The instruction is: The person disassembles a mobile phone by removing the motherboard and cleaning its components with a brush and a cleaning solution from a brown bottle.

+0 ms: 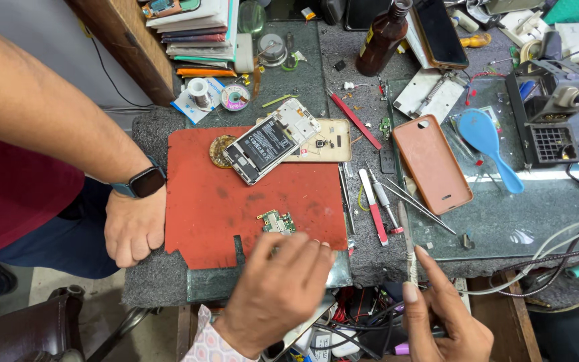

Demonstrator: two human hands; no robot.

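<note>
My left hand (277, 289) lies palm down on the red work mat (236, 201), its fingertips pinning the near edge of a small green circuit board (276, 222). My right hand (445, 316) pinches a thin metal-tipped tool (406, 245) that points up over the table's front edge. Further back on the mat lies an opened phone (265, 149) showing its black battery, partly over a gold back cover (330, 142). Another person's hand (132, 226), with a dark smartwatch on the wrist, rests at the mat's left edge.
Tweezers (418, 202) and red-handled tools (372, 204) lie right of the mat. A brown phone case (431, 163) and blue brush (494, 146) sit on a glass sheet. A brown bottle (382, 37), solder spools (200, 90) and a black tool stand (549, 131) crowd the back. Cables hang at the front right.
</note>
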